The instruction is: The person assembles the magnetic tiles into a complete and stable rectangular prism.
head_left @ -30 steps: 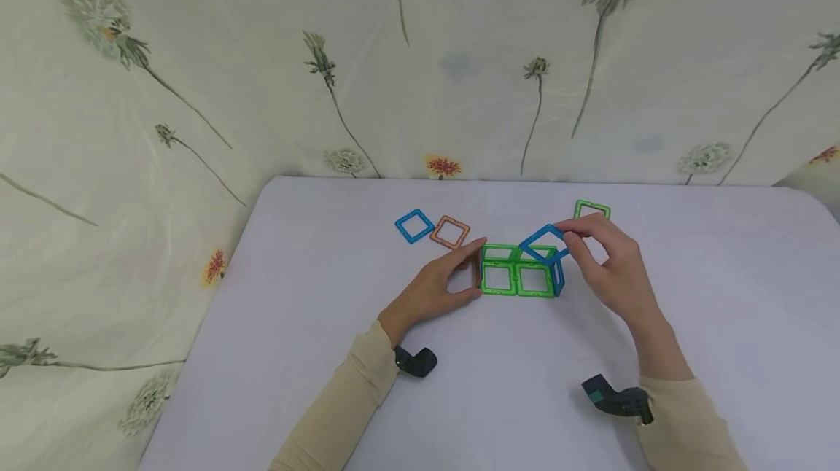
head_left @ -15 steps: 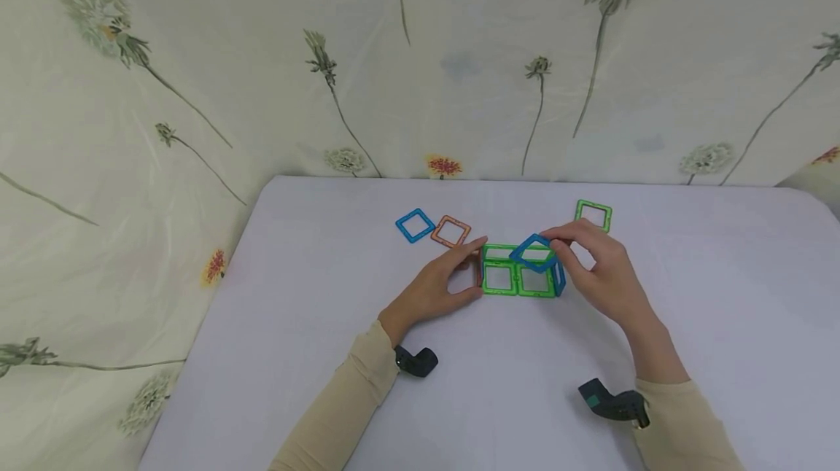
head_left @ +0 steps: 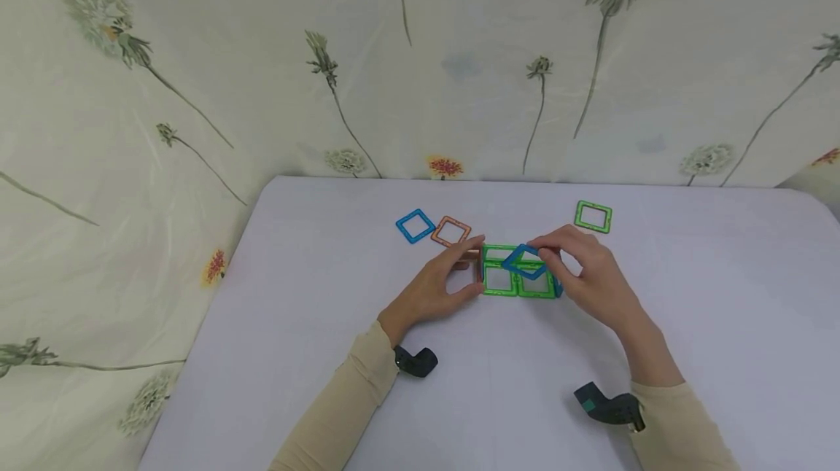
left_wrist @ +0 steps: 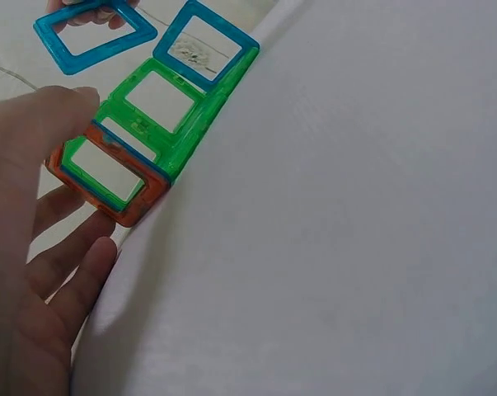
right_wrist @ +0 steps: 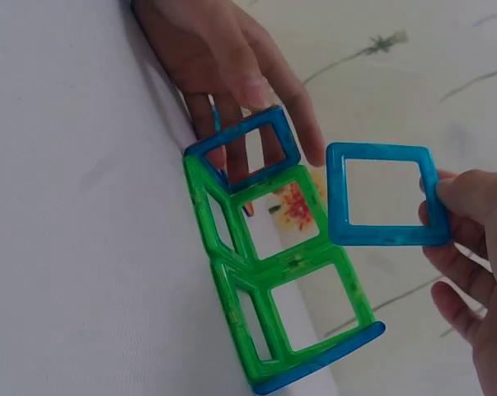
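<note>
Several square magnetic tiles form a low structure [head_left: 517, 283] on the table, with green tiles along the bottom and back. At its right end stands a blue tile [left_wrist: 225, 23]. Its left end carries an orange tile [left_wrist: 153, 191] with a blue one against it. My left hand [head_left: 429, 285] holds this left end, thumb near the front corner and fingers behind. Above the structure, my right hand [head_left: 590, 274] pinches another blue tile [right_wrist: 336, 198] by one edge, between thumb and fingers. That tile is tilted and apart from the green tiles in the right wrist view.
Behind the left hand lie a loose blue tile [head_left: 403, 233] and a loose orange tile [head_left: 438, 227], touching or nearly so. A loose green tile [head_left: 592, 228] lies beyond the right hand. A flower-patterned cloth [head_left: 472, 106] hangs at the table's far edge.
My right hand has moved left and slightly nearer with the blue tile, uncovering the loose green tile. The left hand has stayed almost still at the structure's left end.
</note>
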`<state>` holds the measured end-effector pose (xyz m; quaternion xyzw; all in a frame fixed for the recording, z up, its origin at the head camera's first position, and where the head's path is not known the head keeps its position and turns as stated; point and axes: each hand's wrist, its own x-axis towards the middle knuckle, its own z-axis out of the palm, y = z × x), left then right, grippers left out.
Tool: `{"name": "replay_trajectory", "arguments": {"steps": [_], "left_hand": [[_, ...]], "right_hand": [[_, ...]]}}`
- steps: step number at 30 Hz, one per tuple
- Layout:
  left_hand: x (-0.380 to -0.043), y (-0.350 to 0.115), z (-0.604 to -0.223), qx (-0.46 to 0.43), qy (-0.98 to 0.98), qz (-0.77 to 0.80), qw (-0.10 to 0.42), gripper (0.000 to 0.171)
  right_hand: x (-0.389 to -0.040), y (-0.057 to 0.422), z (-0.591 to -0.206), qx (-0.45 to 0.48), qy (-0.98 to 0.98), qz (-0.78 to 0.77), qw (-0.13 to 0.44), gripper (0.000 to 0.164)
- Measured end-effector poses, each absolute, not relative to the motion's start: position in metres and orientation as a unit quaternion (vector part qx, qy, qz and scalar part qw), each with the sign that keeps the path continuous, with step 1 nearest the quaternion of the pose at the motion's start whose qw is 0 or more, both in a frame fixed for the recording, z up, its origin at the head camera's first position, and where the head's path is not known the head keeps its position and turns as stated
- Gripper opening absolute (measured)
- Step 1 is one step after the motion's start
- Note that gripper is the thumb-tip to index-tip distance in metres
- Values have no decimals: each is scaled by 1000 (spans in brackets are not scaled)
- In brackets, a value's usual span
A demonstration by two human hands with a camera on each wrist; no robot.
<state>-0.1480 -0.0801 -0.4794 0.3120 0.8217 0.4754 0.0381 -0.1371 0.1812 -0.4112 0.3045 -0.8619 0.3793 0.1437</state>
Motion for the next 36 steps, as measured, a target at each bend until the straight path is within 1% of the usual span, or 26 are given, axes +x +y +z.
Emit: {"name": "replay_trajectory", "arguments": {"steps": [3,10,20,26,36], "left_hand": [[-148,-80,-479,309,818,482,43,69],[-149,-79,-480,309,811,494,46,63],[-148,-74,-479,297,824,479,46,60],[-147,-74,-480,292,828,476,49,60],[-146,-73,-481,279,840,463,55,59]], "right_hand": [[-137,179,-411,313,-862,368,152,29],[-136,178,-411,310,-876,345,136,25],[-138,177,-413,327,-877,327,129,29],[-136,174,-413,335,-876,327,118,28],[-134,167,-417,364,-868,310,130,24]]}}
